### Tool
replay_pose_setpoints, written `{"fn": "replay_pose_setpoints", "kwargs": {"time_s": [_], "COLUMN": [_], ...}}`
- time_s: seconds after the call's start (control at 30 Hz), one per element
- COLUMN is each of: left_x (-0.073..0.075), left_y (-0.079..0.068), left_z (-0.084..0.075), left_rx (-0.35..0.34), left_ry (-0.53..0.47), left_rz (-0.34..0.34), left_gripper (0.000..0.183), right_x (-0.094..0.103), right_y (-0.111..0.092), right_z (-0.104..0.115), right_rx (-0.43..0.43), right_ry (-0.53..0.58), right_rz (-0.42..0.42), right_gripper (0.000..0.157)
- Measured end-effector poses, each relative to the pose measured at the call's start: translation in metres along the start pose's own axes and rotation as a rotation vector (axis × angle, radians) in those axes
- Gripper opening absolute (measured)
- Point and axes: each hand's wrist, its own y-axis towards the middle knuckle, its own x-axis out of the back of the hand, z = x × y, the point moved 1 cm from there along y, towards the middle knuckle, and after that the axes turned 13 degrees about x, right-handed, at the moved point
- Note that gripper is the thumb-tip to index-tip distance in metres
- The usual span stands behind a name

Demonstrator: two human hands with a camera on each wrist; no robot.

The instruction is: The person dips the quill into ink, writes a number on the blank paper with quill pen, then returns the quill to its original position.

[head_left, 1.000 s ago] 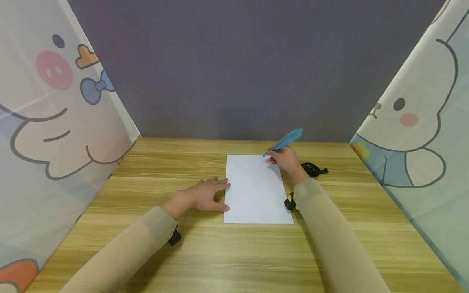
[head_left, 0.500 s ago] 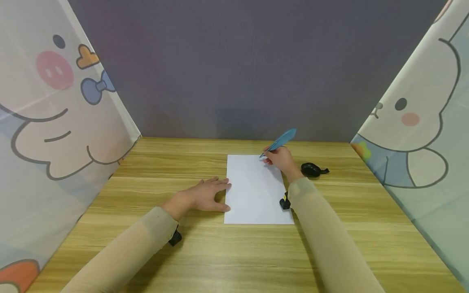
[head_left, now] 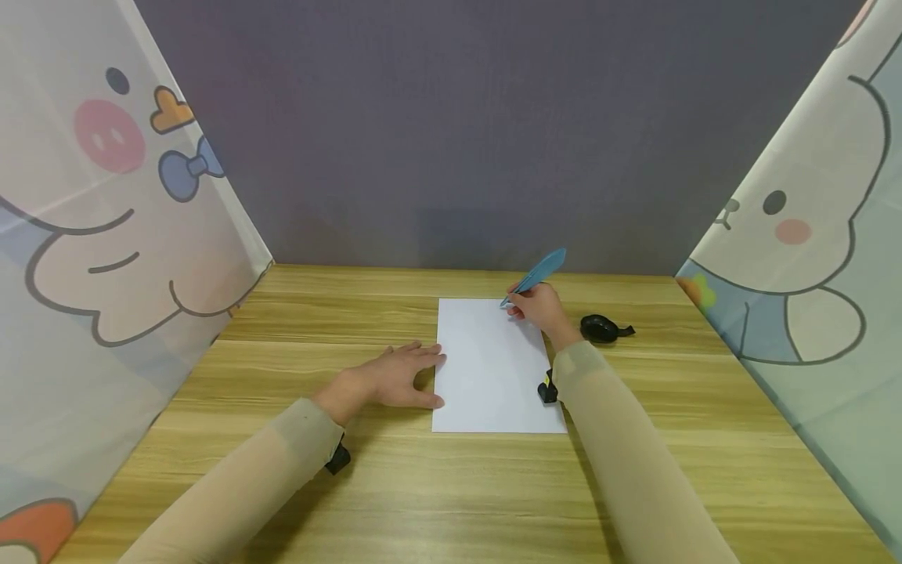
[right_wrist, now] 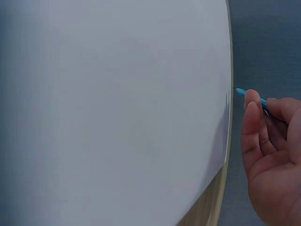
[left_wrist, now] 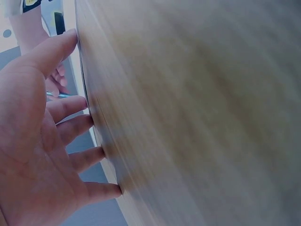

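Observation:
A blank-looking sheet of white paper [head_left: 486, 368] lies on the wooden table. My right hand [head_left: 539, 304] pinches a blue feather pen [head_left: 541, 270], its tip close over the upper part of the sheet and its feather end slanting up to the right. In the right wrist view the pen's tip [right_wrist: 240, 91] points toward the paper [right_wrist: 131, 103], with thumb and fingers around the barrel. My left hand [head_left: 400, 376] rests flat with spread fingers, thumb and fingertips at the sheet's left edge. In the left wrist view the left hand's fingers [left_wrist: 77, 127] reach straight to the table surface.
A black oval object with a short strap [head_left: 599, 328] lies on the table [head_left: 338, 305] right of the paper, near my right forearm. A grey panel [head_left: 451, 133] stands behind the table. Cartoon-printed cloths [head_left: 141, 235] hang at both sides.
My right hand and the feather pen have moved slightly left and toward me over the paper, then nearly held still. The left hand stays in place.

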Motion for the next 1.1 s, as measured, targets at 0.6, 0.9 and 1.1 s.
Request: {"fn": "replay_pose_setpoints", "kwargs": {"time_s": [0.6, 0.9, 1.1], "left_x": [-0.0011, -0.0014, -0.0016], "left_y": [0.0028, 0.0029, 0.0027], "left_z": [0.0004, 0.0016, 0.0019], "left_rx": [0.005, 0.007, 0.008], "left_ry": [-0.002, 0.003, 0.007], "left_rz": [0.007, 0.003, 0.003], "left_gripper": [0.093, 0.093, 0.093], "right_x": [0.0000, -0.0005, -0.0005], "right_y": [0.0006, 0.0015, 0.0020], "right_z": [0.0002, -0.0011, -0.0019], "right_rx": [0.000, -0.004, -0.004], "right_ry": [-0.042, -0.050, -0.062], "right_rz": [0.017, 0.025, 0.024], "right_gripper": [0.032, 0.031, 0.030]}}
